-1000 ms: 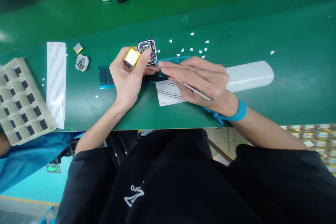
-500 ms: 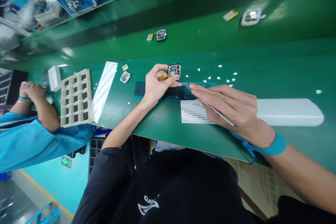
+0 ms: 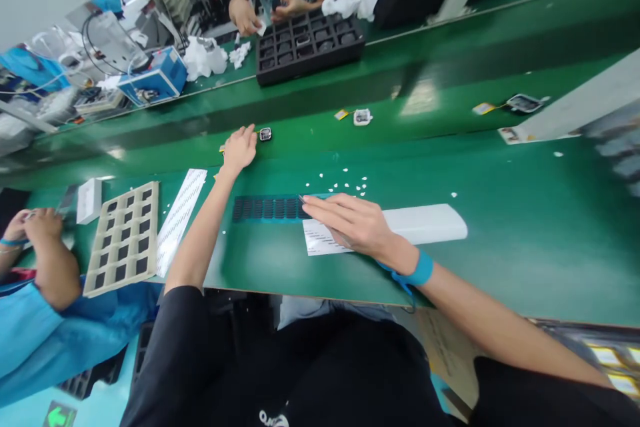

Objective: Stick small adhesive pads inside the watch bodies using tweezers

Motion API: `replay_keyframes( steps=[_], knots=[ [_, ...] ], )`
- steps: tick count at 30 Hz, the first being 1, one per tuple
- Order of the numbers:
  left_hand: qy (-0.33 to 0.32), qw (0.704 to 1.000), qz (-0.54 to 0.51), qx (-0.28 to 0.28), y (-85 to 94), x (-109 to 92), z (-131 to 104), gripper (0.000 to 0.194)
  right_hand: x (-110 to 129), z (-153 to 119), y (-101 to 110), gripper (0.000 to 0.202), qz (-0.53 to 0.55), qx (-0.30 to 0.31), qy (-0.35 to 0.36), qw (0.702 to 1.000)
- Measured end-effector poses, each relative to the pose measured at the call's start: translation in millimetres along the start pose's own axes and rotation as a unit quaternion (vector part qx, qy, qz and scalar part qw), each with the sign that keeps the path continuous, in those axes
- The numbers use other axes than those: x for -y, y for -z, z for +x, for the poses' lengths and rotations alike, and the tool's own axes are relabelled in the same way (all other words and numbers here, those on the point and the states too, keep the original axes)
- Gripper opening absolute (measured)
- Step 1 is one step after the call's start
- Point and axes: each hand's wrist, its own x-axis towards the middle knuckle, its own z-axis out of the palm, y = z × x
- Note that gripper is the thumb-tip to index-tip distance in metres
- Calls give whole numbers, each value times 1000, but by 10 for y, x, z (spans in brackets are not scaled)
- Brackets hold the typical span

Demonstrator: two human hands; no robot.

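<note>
My left hand (image 3: pixel 240 148) reaches over the green belt with fingers stretched forward, beside a small opened device (image 3: pixel 265 135) with a dark rim. A yellow edge of a battery (image 3: pixel 223 149) shows left of this hand; whatever lies beneath the palm is hidden. In my right hand (image 3: pixel 357 221) is a pair of tweezers (image 3: pixel 301 199), its tip at the blue sheet of black pads (image 3: pixel 270 208). Under and beside that hand lies a white backing sheet (image 3: pixel 430 223), with a printed end (image 3: pixel 323 240). Several small white tabs (image 3: pixel 345 185) are scattered just beyond.
More opened devices (image 3: pixel 363 117) with batteries lie along the belt. A beige compartment tray (image 3: pixel 123 240) and a printed strip (image 3: pixel 181 220) stand left, near a co-worker's hands (image 3: pixel 43 223). Another person handles parts over a black tray (image 3: pixel 310 47). A metal post (image 3: pixel 585 90) rises at right.
My left hand has moved from the sheet of pads to the belt; the device it held no longer shows in it. The tweezers stay in my right hand. The view has shifted.
</note>
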Motion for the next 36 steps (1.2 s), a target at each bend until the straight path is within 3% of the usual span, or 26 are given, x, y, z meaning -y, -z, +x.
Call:
replay_keyframes(
  steps=[4, 7, 9, 12, 18, 22, 26, 32, 36],
  knots=[
    [-10, 998, -49, 39, -63, -120, 182, 40, 10, 43, 19, 35, -8, 4, 2, 1000],
    [16, 993, -101, 54, 51, -136, 224, 44, 4, 50, -7, 29, -21, -12, -33, 999],
    [24, 987, -152, 51, 128, -180, 127, 36, -10, 40, -36, 21, -30, -25, -69, 997],
    [-2, 960, -273, 65, 130, -354, -266, 24, -35, 17, -66, 25, -33, -18, -126, 991],
    [-68, 842, -495, 205, -71, -825, -1418, 63, -35, -12, -55, 33, -8, 47, -203, 978],
    [-54, 790, -561, 244, -97, -940, -1717, 54, -17, -21, -46, 36, -5, 80, -201, 976],
    [-25, 771, -590, 240, -102, -930, -1752, 47, -16, -49, -34, 33, -4, 86, -189, 978],
    [9, 760, -618, 201, -190, -976, -1849, 55, -2, -100, -44, 16, 11, 55, -190, 980],
    [-6, 787, -601, 140, -232, -1007, -1913, 42, 31, -92, -45, 11, 19, 28, -190, 981]
  ],
)
